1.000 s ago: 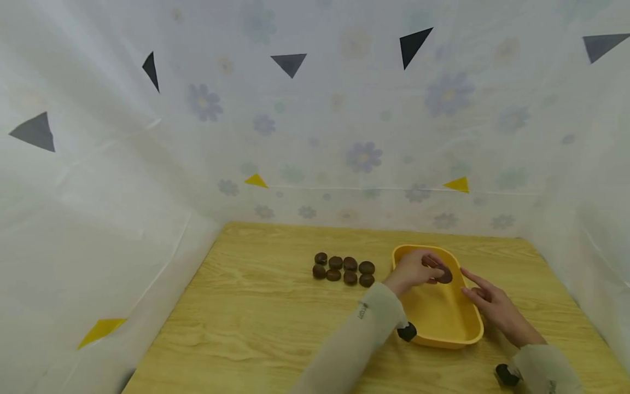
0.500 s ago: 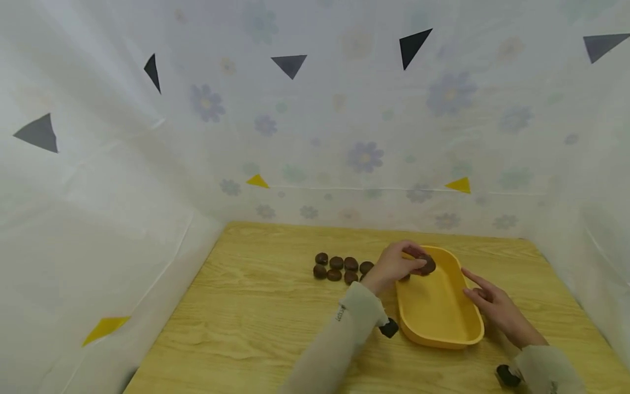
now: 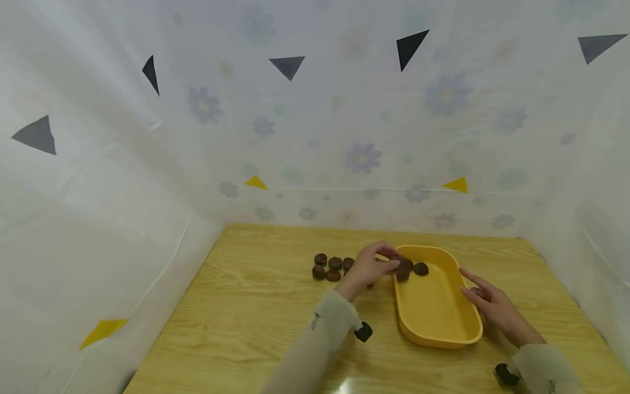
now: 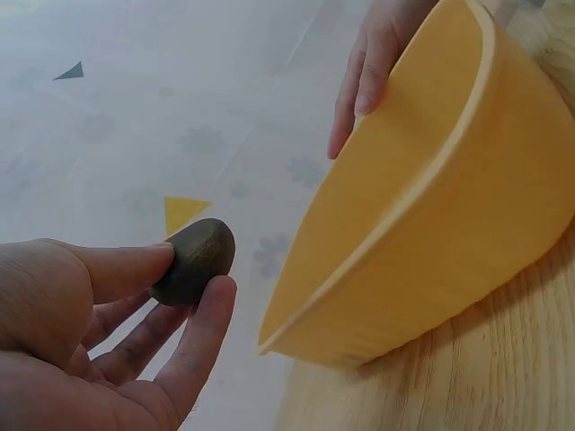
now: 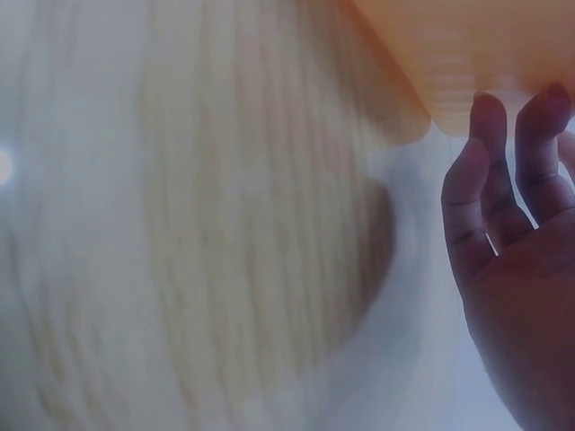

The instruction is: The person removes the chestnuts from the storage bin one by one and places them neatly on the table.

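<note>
My left hand (image 3: 366, 269) is at the left rim of the yellow tray (image 3: 435, 314). In the left wrist view the left hand (image 4: 81, 332) pinches a dark, rounded stone (image 4: 199, 260) between thumb and fingers, beside the tray (image 4: 440, 242). Inside the tray's back left part lie several dark stones, one of them apart from the others (image 3: 421, 268). My right hand (image 3: 499, 312) touches the tray's right side with extended fingers; in the right wrist view, the right hand (image 5: 530, 242) has its fingertips against the tray (image 5: 467, 54).
Left of the tray, dark stones (image 3: 335, 263) stand in two rows on the wooden table (image 3: 236, 306), partly hidden by the left hand. A white floral sheet (image 3: 315, 137) with taped triangles surrounds the table at the back and sides.
The left hand has moved left from over the tray to its left rim, holding a stone. More stones inside the tray have come into view. The right hand has stayed at the tray's side.
</note>
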